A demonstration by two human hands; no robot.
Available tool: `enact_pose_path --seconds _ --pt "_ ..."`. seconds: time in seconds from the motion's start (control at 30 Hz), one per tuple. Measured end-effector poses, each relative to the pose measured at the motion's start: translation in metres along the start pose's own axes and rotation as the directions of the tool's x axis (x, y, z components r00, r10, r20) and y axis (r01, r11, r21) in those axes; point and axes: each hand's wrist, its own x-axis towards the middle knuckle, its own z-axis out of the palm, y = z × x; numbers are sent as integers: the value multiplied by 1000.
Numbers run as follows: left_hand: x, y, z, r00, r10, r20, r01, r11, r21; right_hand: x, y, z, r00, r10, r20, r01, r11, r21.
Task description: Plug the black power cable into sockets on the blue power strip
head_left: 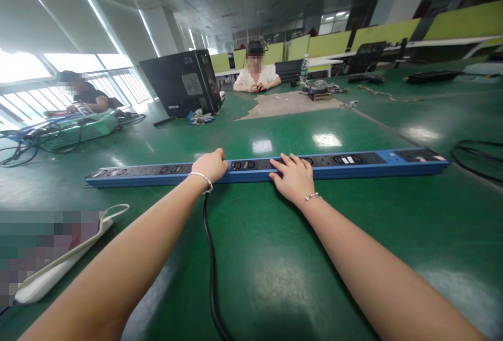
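Observation:
A long blue power strip (255,175) with black socket panels lies crosswise on the green table. My left hand (210,165) is closed over the strip left of its middle, and whatever its fingers hold is hidden. From beneath my left wrist a black cable (211,257) runs down toward me. My right hand (294,176) rests on the strip a little right of its middle, fingers spread across the sockets and holding nothing.
At lower left lies a pale-edged tablet-like object (58,267), partly blurred out. A black computer case (181,84), gloves (201,117) and a green basket (86,129) stand farther back. Two people sit beyond. Black cables (479,157) lie at right; cardboard (283,105) lies behind the strip.

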Motion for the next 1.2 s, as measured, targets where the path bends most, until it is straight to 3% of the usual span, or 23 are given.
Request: enact_pose_path --seconds 0.43,0.67,0.87,1.1,1.2 --pt "-19 8 3 997 -68 -43 67 997 -23 -1 1 -3 998 -43 42 44 999 -18" --pt "-6 3 -3 999 -21 30 21 1000 -4 1 2 -1 999 -20 35 19 999 30" --pt "-8 0 -4 1000 -1 -3 1 1000 -26 2 3 -1 1000 -17 15 16 998 57" --pt "-16 5 0 996 -79 -52 76 995 -64 2 2 -1 1000 -9 5 8 997 74" --pt "-18 5 -7 995 -95 -40 93 994 -62 2 2 -2 1000 0 4 0 997 79"
